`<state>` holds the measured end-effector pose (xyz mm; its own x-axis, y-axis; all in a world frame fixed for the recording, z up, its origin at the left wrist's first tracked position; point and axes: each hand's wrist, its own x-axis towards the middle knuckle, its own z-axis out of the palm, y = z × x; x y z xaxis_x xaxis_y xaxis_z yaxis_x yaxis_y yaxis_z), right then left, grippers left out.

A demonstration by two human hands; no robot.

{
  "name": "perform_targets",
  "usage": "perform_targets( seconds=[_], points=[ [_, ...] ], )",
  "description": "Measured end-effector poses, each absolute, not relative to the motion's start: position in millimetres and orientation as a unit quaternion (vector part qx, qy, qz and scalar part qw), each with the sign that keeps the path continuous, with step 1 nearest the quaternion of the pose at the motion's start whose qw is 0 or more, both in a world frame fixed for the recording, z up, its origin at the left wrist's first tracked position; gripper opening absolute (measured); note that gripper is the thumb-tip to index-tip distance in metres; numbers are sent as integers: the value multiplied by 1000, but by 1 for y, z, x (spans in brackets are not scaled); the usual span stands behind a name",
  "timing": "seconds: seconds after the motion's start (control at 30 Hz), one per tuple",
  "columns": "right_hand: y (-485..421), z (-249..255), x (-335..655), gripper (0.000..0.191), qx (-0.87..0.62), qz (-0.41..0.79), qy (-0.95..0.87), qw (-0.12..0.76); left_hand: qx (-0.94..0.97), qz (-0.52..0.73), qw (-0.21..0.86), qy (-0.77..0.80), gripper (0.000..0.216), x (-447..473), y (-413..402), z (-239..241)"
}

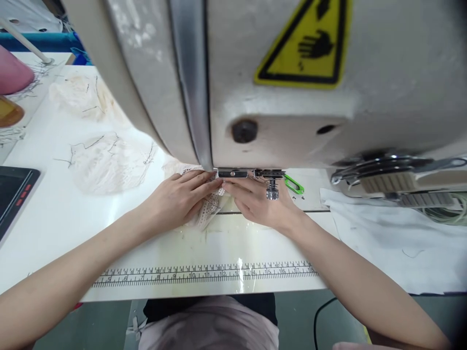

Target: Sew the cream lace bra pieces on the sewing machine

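Note:
My left hand (178, 199) is closed on a piece of pale lace fabric (208, 210), its fingers together and bent over the cloth just left of the presser area. My right hand (260, 199) reaches in from the other side, fingertips closed on the lace edge, almost meeting the left fingertips. The sewing machine head (233, 107) hangs over both hands and hides some of the right fingers. Below its front edge sticks out a knurled metal thumbscrew (272, 189). The needle itself cannot be made out.
More lace pieces (109, 163) with loose dark threads lie on the left of the white table (175, 272). A ruler strip (219, 276) runs along the front edge. Green thread snips (294, 184) lie behind my right hand. White cloth (397, 248) covers the right side; a black device (16, 197) sits far left.

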<state>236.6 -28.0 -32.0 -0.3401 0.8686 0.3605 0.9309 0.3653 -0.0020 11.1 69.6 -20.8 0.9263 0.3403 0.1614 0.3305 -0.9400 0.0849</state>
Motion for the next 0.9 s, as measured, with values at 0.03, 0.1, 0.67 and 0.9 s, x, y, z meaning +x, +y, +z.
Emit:
perform_targets(
  seconds=[0.03,0.1,0.67,0.9],
  points=[
    [-27,-31,236,41,-561,-111,-806,153,981,89,24,169,43,11,70,-21],
    [-25,-29,234,37,-562,-128,-802,156,981,96,18,165,43,11,69,-20],
    [-14,-21,236,30,-505,-149,-828,195,981,132,-64,127,37,13,65,-5],
    [-18,-19,232,36,-500,-173,-835,152,971,186,-153,11,29,-22,31,20]
  ],
)
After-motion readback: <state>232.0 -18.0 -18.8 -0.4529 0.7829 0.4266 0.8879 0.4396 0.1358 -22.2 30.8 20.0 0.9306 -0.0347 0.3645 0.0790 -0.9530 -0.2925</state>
